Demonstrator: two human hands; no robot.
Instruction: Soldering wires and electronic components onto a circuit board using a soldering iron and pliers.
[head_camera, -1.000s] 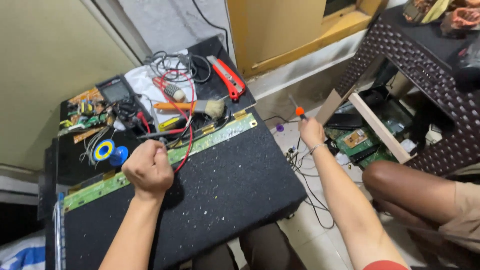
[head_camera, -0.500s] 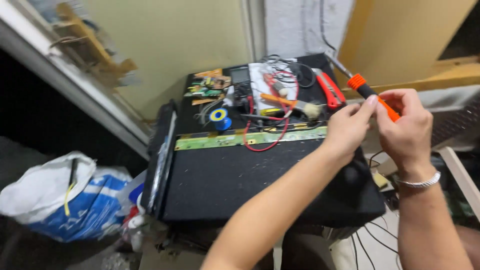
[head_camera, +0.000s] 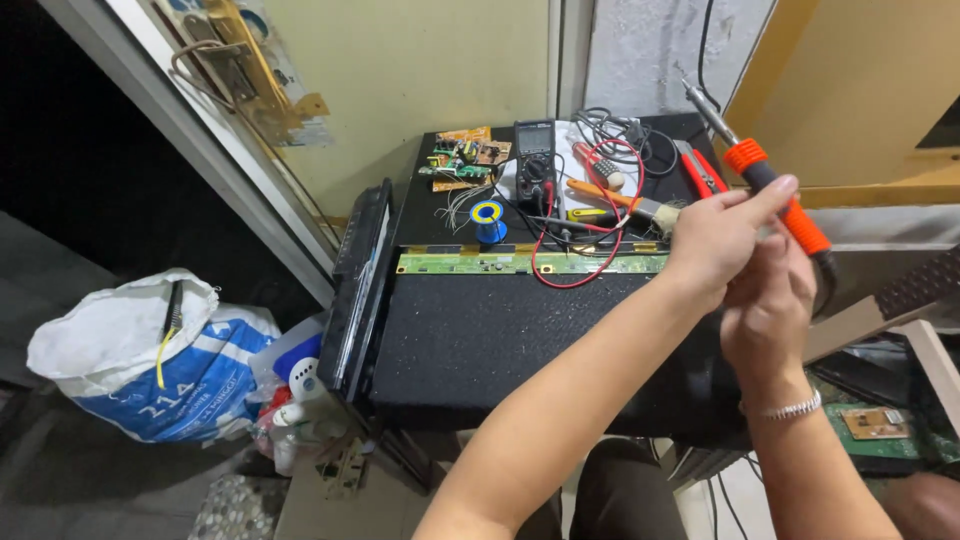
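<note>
Raised above the surface (head_camera: 520, 330), the orange soldering iron (head_camera: 770, 185) is clamped by the left hand (head_camera: 715, 240) and right hand (head_camera: 768, 300); fingers or the red lead (head_camera: 585, 215) might be burnt should its tip dip.

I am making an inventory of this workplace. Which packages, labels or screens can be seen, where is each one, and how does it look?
White and blue woven plastic sack: on the floor at lower left, bulging, top open.
Black handheld multimeter with small grey screen: at the back of the black worktop, among red and black leads.
Flat black display panel: stands on edge against the worktop's left side.
</note>
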